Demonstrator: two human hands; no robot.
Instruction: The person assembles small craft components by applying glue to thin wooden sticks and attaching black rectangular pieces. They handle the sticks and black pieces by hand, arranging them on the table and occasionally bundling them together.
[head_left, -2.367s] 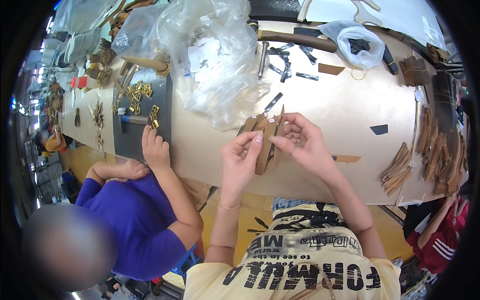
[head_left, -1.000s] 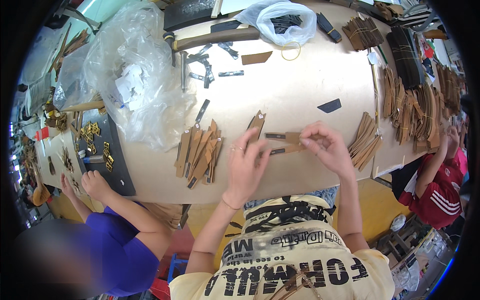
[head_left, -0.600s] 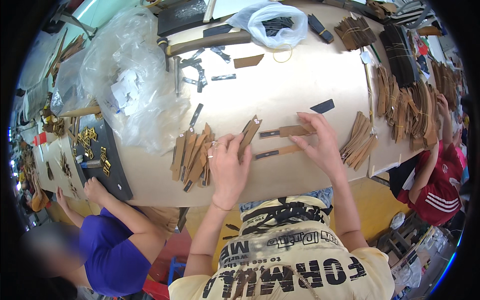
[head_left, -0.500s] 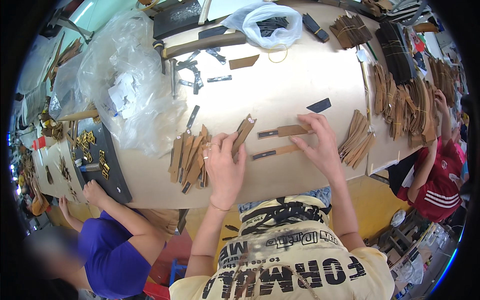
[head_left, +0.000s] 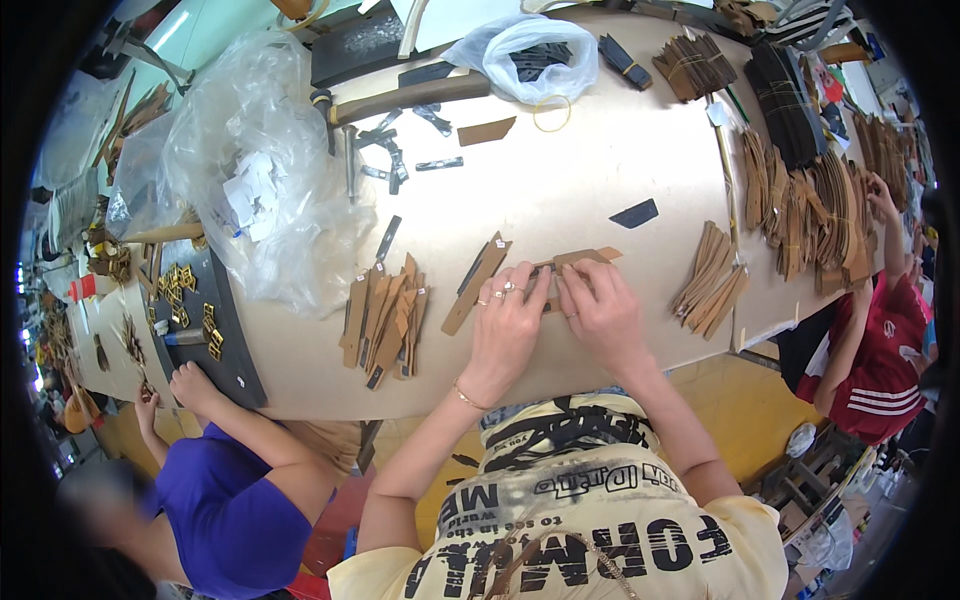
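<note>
Left hand (head_left: 508, 325): fingers bent, tips drawn close together at dark inset of brown strip (head_left: 596, 256); whether pinched, I cannot tell.
Right hand (head_left: 606, 312): fingers curled, nearly closed, touching same strip; firmness of hold hidden from me.
Strip: under both sets of fingertips, near edge of worktop (head_left: 560, 185).
Just beside left hand: tagged brown strips (head_left: 478, 283). Further left: fanned strips (head_left: 382, 318).
Step in hand, my judgement: two-handed fingertip work on inset. Next move calls for strip kept steady, fingertips aligned.
</note>
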